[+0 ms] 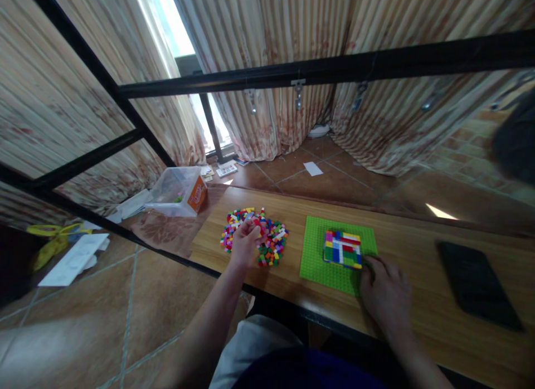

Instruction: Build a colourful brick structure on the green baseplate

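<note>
Over a loose pile of small multicoloured toy bricks (pixel 273 241), my left hand (pixel 244 243) pinches a red brick (pixel 257 226) between thumb and fingers. To its right lies a green studded baseplate (pixel 313 261). A low rectangular build of coloured bricks (pixel 343 248) sits on the plate, with red, blue, white, yellow and green pieces on top. My right hand (pixel 385 288) rests over the plate's lower right edge, loosely bent and open, with its fingertips beside the build's right corner. Whether those fingertips touch the build is hard to make out.
The wooden table (pixel 418 244) also bears a dark phone-like slab (pixel 478 283) at the right. On the floor at the left stands a clear plastic bin (pixel 173 191) with an orange label. A black metal frame bar (pixel 317 71) crosses beyond the table, before striped curtains.
</note>
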Motion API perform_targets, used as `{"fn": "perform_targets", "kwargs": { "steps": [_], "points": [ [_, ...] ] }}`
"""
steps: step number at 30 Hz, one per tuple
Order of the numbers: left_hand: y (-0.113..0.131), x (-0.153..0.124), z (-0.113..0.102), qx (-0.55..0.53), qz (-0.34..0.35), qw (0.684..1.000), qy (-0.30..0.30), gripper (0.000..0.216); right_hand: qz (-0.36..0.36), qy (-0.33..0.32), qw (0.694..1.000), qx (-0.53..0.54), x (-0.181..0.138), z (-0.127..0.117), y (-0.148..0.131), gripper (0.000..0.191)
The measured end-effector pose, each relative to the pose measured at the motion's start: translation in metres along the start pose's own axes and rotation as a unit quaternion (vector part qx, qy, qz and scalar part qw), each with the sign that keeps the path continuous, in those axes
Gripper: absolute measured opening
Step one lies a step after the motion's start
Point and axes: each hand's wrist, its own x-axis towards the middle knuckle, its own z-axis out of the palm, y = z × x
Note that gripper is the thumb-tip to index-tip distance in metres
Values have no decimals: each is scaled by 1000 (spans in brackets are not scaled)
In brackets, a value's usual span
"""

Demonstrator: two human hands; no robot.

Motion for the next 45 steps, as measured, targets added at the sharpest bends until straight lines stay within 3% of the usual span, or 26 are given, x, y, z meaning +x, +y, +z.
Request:
{"fn": "perform_targets", "kwargs": {
  "steps": [15,28,34,39,45],
  "points": [
    [16,-4,-14,2,-29,999,-30,34,-5,10,1000,1,0,-2,-2,32],
    [16,-3,-21,-106,-87,990,22,20,-18,12,1000,-11,-3,6,3,33],
    [17,-4,-25,-103,-129,986,-11,29,-21,16,1000,-16,-3,7,4,33],
    [13,-7,-29,-76,-110,991,-27,22,-21,8,1000,-10,-3,12,7,34],
    [15,-12,-23,-27,-55,997,-48,32,-18,16,1000,-4,-4,16,9,34]
  ]
}}
